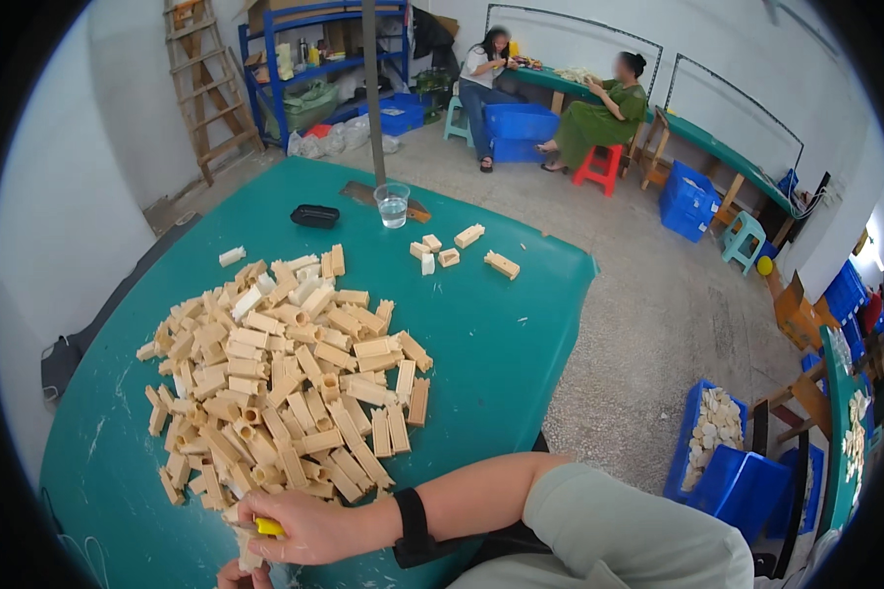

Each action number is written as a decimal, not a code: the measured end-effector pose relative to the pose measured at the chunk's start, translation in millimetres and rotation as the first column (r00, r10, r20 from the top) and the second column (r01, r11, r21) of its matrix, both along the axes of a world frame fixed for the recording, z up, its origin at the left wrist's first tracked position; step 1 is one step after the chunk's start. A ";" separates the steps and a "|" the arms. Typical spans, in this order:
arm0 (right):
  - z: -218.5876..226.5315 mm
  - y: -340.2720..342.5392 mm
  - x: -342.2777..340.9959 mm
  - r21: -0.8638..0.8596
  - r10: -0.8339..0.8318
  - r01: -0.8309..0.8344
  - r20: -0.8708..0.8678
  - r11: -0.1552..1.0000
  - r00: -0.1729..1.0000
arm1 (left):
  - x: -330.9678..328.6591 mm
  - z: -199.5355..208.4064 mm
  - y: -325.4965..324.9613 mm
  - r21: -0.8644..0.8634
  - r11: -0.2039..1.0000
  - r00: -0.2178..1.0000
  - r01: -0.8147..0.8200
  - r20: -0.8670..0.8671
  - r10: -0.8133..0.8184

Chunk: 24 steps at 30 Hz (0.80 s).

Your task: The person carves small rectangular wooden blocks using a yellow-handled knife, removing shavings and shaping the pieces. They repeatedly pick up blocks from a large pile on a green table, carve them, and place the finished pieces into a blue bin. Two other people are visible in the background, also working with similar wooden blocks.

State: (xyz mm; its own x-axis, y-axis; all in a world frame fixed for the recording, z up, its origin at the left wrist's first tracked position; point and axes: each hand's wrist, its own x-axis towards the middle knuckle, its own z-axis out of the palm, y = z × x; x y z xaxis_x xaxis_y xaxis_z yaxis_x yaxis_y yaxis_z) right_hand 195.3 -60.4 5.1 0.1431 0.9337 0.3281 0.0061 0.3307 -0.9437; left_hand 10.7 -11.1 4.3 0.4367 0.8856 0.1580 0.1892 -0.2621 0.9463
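Note:
At the lower edge, my right hand (309, 527) is closed around a small tool with a yellow handle (268, 527); its working end is hidden by the fingers. Just below it, my left hand (234, 576) pinches a beige plastic piece (249, 553), and most of that hand is cut off by the picture's rim. The tool is right against this piece. Directly beyond both hands lies a large heap of beige hollow rectangular pieces (275, 373) with notched ends, a few of them whiter.
The heap rests on a green-covered table (491, 373). Further back are a black case (315, 216), a clear cup of liquid (392, 208), several loose pieces (449, 257) and a grey pole (374, 98). Blue bins (737, 491) stand to the right. Two people sit at a far bench.

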 end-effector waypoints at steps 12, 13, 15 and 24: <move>13.8 -11.3 6.7 -0.021 0.005 -0.003 0.096 1.000 0.995 | -0.1 -1.5 -0.5 -0.003 1.000 0.999 0.017 -0.032 -0.017; 13.0 -10.4 6.4 0.013 -0.009 0.008 0.100 1.000 0.995 | 1.2 -0.5 -0.9 -0.002 1.000 0.999 0.024 -0.024 -0.024; 5.7 -5.5 4.2 -0.034 0.036 -0.036 -0.006 0.999 0.999 | 5.2 3.0 -2.5 -0.002 0.999 0.999 0.039 -0.020 -0.039; 20.9 -15.2 5.4 -0.018 -0.023 0.025 0.104 1.000 0.994 | 0.8 -1.5 1.0 0.024 0.999 0.999 0.043 -0.006 -0.043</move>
